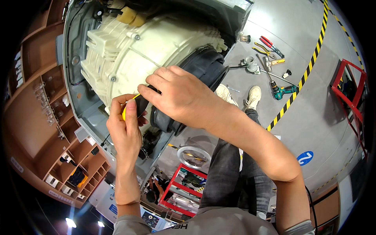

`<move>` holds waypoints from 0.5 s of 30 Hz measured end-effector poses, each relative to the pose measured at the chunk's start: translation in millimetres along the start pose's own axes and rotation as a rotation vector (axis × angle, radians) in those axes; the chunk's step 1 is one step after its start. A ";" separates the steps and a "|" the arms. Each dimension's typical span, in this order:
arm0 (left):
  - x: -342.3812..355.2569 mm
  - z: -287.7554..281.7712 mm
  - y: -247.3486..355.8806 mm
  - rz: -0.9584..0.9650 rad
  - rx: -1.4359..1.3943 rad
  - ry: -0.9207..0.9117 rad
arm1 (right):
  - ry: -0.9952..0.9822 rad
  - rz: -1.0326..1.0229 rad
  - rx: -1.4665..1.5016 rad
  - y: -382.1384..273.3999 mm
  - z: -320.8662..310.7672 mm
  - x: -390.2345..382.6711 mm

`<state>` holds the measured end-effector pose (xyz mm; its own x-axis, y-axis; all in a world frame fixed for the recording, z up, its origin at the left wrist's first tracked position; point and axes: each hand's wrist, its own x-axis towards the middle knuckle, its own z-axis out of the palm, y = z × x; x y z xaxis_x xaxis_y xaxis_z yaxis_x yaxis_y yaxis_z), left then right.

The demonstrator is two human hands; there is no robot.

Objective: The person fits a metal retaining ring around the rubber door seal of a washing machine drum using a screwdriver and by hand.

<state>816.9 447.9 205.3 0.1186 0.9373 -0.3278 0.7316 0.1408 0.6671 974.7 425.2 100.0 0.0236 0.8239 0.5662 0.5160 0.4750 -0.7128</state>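
An opened washing machine stands before me, its cream plastic tub [152,43] bare and a black rubber door seal [203,64] around the tub's mouth. My left hand [127,121] is closed around a black-and-yellow hand tool [141,105], thumb along its side; its exact kind is hidden by the fingers. From the right, my right hand [176,94] reaches across the seal. Its fingers are curled at the tool's black upper end, beside the left fingertips. Both hands are over the near left edge of the tub, where the right hand covers part of the seal.
On the grey floor at right lie red-handled pliers [272,46], yellow-handled pliers [263,50], a hammer [274,62] and a cordless drill [284,91]. A red rack [352,94] stands farther right. Below the machine are a silver ring [183,156] and a red tool cart [172,188].
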 end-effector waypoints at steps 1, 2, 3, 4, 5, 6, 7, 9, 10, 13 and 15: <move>0.2 1.8 -0.4 0.020 0.005 0.010 | 0.004 0.007 0.008 0.3 -1.0 0.4; 1.8 3.0 1.2 0.013 -0.019 0.005 | 0.007 0.015 0.011 1.2 -2.0 0.2; 3.4 3.8 3.9 0.006 -0.043 0.000 | 0.006 0.019 0.016 1.5 -2.1 0.7; 4.6 4.5 6.2 -0.002 -0.067 -0.004 | 0.005 0.023 0.022 1.4 -1.5 1.8; 5.6 5.7 7.5 -0.021 -0.069 0.001 | 0.005 0.027 0.026 1.8 -1.2 2.4; 6.9 6.7 10.6 -0.025 -0.082 -0.001 | 0.014 0.023 0.024 3.4 -1.5 2.4; 8.3 7.6 15.0 -0.030 -0.094 -0.004 | 0.023 0.019 0.022 5.6 -1.7 2.5; 8.5 7.4 21.1 -0.031 -0.091 -0.005 | 0.037 0.020 0.039 5.9 -1.8 2.8; 8.4 7.2 23.0 -0.025 -0.078 -0.007 | 0.042 0.026 0.054 5.4 -2.4 3.3; 6.3 8.3 27.4 -0.034 -0.044 0.000 | 0.043 0.041 0.086 3.5 -5.9 2.3; 6.6 11.0 26.8 -0.039 -0.041 -0.013 | 0.034 0.047 0.103 5.4 -7.7 -1.4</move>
<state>844.6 454.4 213.7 0.0996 0.9267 -0.3624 0.7078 0.1900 0.6804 984.1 424.3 98.5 0.0753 0.8362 0.5432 0.4228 0.4666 -0.7769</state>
